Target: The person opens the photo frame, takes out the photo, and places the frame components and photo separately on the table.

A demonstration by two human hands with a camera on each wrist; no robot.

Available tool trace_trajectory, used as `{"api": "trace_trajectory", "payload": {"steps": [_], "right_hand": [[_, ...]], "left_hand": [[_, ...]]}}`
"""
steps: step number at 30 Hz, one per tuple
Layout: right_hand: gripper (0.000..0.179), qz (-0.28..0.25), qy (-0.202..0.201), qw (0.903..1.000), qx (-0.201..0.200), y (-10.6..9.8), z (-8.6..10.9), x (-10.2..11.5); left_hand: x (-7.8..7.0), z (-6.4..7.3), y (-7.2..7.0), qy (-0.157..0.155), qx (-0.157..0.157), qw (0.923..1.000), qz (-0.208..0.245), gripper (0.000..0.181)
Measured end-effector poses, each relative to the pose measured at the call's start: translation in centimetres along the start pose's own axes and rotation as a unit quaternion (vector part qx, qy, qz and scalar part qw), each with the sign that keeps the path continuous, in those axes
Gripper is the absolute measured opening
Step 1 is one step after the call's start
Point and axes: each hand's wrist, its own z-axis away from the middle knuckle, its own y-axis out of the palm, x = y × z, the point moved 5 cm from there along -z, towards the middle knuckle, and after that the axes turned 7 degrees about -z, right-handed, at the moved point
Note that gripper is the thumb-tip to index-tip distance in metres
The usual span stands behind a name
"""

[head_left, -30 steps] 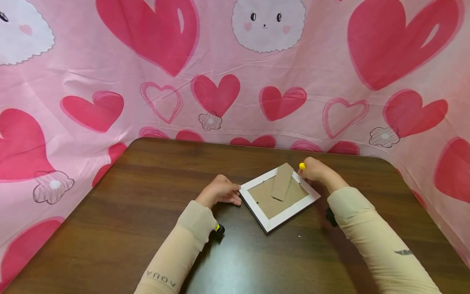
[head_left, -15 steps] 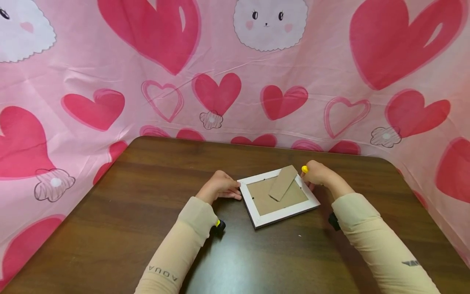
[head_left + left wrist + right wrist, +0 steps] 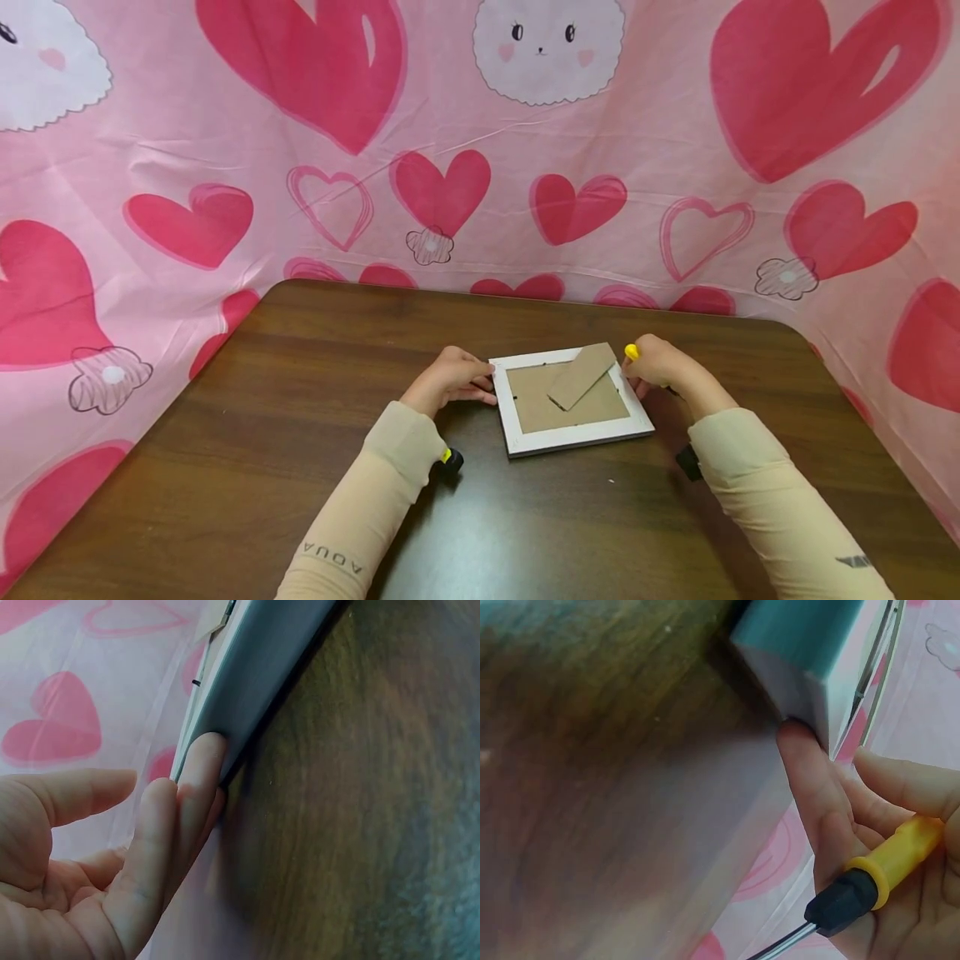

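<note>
A white picture frame [image 3: 517,417] lies face down on the table, its brown backing board [image 3: 528,392] showing. A cardboard stand flap [image 3: 583,375] slants across the back. My left hand [image 3: 453,379] is at the frame's left edge; in the left wrist view its straight fingers [image 3: 201,769] touch the frame's side while the thumb stays apart. At the right edge, my right hand [image 3: 654,363] touches the frame with its fingertips. In its palm it also holds a screwdriver [image 3: 896,859] with a yellow handle, black collar and metal shaft. The screwdriver's tip is out of view.
The dark wooden table [image 3: 300,433] extends on all sides of the frame. A tiny pale speck [image 3: 611,481] lies in front of it. Behind the table hangs a pink cloth [image 3: 510,167] with hearts.
The frame has turned clockwise on the table, so its near edge lies more nearly level in view. My right hand has moved nearer and slightly right; the left hand has barely shifted.
</note>
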Motion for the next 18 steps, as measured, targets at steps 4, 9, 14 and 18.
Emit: {"api": "trace_trajectory", "payload": {"steps": [4, 9, 14, 18], "right_hand": [[0.017, -0.023, 0.003, 0.9997, 0.003, 0.0, 0.5, -0.5], [0.019, -0.061, 0.003, 0.9981, 0.006, 0.0, 1.2, -1.4], [0.023, -0.096, 0.005, 0.9952, 0.016, 0.2, 1.8, -2.0], [0.026, -0.099, 0.003, 0.9949, 0.018, 0.2, 2.3, -2.2]], "left_hand": [[-0.2, -0.1, 0.0, 0.014, 0.001, 0.9998, -0.014, 0.034], [-0.4, -0.3, 0.0, 0.026, 0.001, 0.9991, -0.035, 0.035], [-0.7, -0.5, 0.2, 0.032, 0.003, 0.9984, -0.046, 0.035], [-0.9, -0.7, 0.4, 0.041, 0.004, 0.997, -0.066, 0.034]]}}
